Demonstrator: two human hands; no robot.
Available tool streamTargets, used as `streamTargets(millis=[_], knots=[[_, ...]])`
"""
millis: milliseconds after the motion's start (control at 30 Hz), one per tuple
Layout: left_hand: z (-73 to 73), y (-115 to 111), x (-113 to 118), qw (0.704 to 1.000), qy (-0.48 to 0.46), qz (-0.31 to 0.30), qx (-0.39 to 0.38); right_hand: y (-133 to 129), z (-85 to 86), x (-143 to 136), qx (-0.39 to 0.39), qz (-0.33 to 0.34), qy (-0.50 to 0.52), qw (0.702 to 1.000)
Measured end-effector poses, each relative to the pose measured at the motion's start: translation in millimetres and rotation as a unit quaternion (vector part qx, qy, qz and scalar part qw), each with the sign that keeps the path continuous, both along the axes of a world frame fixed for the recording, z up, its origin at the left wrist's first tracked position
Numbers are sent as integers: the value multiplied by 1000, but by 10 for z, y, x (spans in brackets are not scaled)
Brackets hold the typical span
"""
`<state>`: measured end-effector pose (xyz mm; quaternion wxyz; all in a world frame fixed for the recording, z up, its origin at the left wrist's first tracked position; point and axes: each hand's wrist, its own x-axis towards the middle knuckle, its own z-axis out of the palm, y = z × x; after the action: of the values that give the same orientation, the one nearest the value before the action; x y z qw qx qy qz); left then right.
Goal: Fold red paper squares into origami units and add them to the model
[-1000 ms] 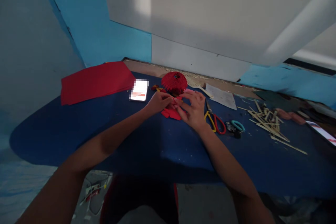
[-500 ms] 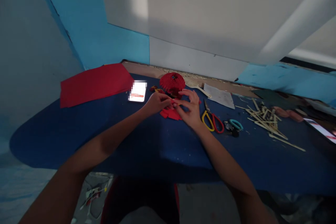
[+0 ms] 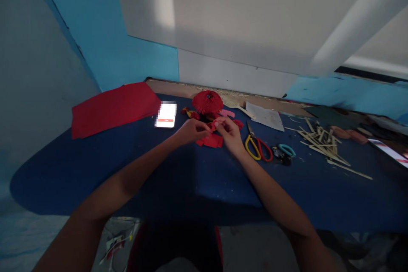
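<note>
Both hands meet near the middle of the blue table. My left hand (image 3: 190, 131) is closed in a pinch at the left edge of a small red piece (image 3: 213, 125). From the other side my right hand (image 3: 230, 132) pinches the same piece between thumb and fingers. Flat red cut pieces (image 3: 212, 141) lie just below the fingertips. Behind the hands sits a round, fringed red object (image 3: 208, 102) with a dark centre. Small red and yellow bits (image 3: 191, 113) lie to its left, and a pink piece (image 3: 227, 113) to its right.
A large red sheet (image 3: 114, 108) and a lit phone (image 3: 166, 114) are at left. Scissors (image 3: 256, 144) with yellow and red handles, a teal-handled tool (image 3: 287, 150), a pale spatula-like tool (image 3: 237, 106), a white sheet (image 3: 265, 116), thin sticks (image 3: 323, 144) and another phone (image 3: 389, 152) lie right.
The fingers of my right hand have drawn together, and the hand has moved slightly down. More of the small red piece and the pink piece now shows. The view has shifted slightly.
</note>
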<state>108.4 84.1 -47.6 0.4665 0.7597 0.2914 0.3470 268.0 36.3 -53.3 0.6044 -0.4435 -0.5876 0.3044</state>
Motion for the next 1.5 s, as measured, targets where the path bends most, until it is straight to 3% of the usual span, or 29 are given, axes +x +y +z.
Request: streamTargets(millis=[167,300,467,667,900,1167,1300,1433,1500], knots=[[50,89,-72,999,-21,-5,-42,15,18,70,-5,40,-73,997],[75,81,-83,991,-36,-41,-118,24,5,74,11,41,-48,998],[117,48,-83,989,-28,-29,-143,17,6,72,9,42,-44,998],[87,64,-84,996,9,-39,-74,3,16,54,-8,39,-41,998],[30,80,-39,993,11,61,100,-7,15,28,-67,23,-39,997],[64,42,-72,997,41,-9,61,-14,41,29,-57,50,-33,997],[88,28,-81,997,49,-8,55,-21,35,5,-22,12,-84,996],[71,-52,-13,996,18,78,37,-64,-6,-26,28,-85,-138,986],[43,-108,41,993,-3,115,24,-98,-30,-32,60,-145,-196,968]])
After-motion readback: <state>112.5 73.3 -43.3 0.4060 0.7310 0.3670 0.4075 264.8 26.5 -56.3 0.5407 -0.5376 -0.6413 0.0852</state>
